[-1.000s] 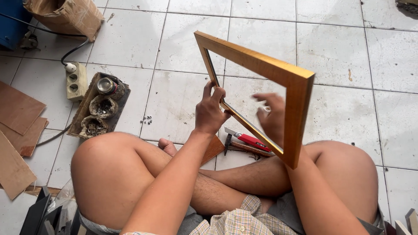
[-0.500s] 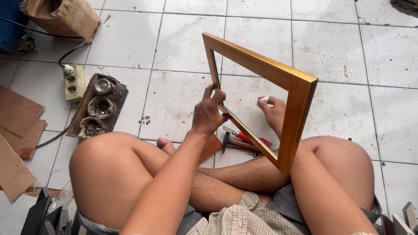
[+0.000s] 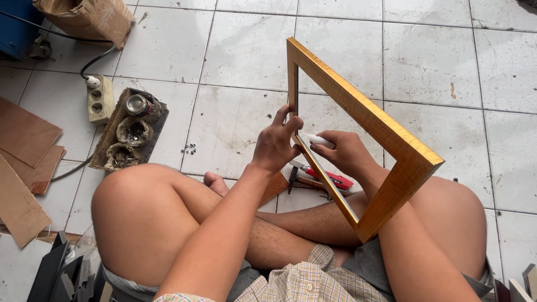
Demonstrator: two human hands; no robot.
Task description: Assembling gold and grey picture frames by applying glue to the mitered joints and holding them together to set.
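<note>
Seemingly midway, the left hand (image 3: 275, 146) gripped the gold frame (image 3: 358, 112) upright over the lap; the right hand (image 3: 347, 154), closed on a white marker (image 3: 319, 140), touched its inner edge, other edges untouched.

One package is here: a brown cardboard box (image 3: 89, 19), crumpled and partly open, lying on the white floor tiles at the far left corner, beside a blue object (image 3: 17, 25). I can see no labels, signs or screens anywhere.
</note>
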